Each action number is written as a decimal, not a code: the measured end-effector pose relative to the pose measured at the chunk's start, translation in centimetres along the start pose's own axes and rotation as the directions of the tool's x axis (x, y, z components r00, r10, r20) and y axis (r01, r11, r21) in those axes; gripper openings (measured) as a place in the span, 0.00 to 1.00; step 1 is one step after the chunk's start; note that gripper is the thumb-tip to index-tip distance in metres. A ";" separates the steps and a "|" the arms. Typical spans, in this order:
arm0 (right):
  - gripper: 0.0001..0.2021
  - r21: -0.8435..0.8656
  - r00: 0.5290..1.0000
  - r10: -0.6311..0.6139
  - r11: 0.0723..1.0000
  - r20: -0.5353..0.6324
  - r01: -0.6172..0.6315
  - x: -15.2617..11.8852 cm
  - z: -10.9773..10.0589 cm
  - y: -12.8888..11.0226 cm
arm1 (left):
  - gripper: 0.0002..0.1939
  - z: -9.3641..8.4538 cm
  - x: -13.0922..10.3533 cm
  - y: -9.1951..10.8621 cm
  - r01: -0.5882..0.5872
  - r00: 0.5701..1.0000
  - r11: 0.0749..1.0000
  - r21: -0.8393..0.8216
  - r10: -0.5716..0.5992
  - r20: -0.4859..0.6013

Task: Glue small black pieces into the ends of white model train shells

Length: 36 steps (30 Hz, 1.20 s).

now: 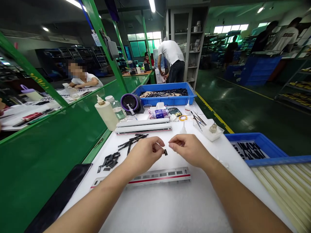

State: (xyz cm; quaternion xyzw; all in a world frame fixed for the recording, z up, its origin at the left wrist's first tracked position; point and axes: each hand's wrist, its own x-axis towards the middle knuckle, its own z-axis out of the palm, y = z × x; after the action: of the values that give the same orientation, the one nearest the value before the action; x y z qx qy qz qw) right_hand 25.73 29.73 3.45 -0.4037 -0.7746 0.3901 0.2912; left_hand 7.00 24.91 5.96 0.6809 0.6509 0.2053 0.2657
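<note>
Between the thumb and fingers of my left hand [148,151] is a small black plastic piece [166,152], held above the white table. My right hand [190,149] hovers just to the right of it, thumb and fingers pinched together; whatever they hold, if anything, is too small to make out. Below both hands lies a white model train car body [165,174] with a red stripe and a row of windows, partly covered by my left forearm. Loose black pieces [110,160] form a pile on the left, and longer black strips [132,140] lie behind them.
Two more train bodies [143,129] lie farther back. Behind them stand a cream bottle [106,115], a clear jar [118,110] and a blue crate [167,100] of black parts. On the right are tweezers [198,119], a white tray [216,133] and another blue bin [274,147].
</note>
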 end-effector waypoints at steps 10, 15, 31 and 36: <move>0.08 0.003 1.000 0.000 1.000 0.007 0.000 0.2 -0.3 0.5 | 0.18 0.4 -1.6 0.8 -0.114 0.994 0.961 0.251 0.110 0.027; 0.07 0.105 0.994 0.084 0.992 -0.071 -0.076 0.6 -0.7 1.1 | 0.28 3.9 -5.0 0.2 -0.413 0.910 0.831 0.372 0.355 0.215; 0.10 -0.420 0.978 -0.063 0.896 0.200 0.144 -0.5 2.4 1.2 | 0.13 1.4 -6.3 -6.1 -0.155 0.967 0.721 0.675 0.249 -0.044; 0.08 -0.425 0.934 -0.086 0.873 0.346 0.238 -1.0 2.3 1.2 | 0.20 1.4 -6.4 -6.0 -0.359 0.904 0.714 0.601 0.427 0.032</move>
State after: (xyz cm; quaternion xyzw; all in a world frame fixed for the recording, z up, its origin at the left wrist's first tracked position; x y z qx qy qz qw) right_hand 24.98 28.45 1.06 -0.3261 -0.9127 0.2287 0.0914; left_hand 2.73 18.49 1.51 0.8394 0.5355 0.0799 -0.0468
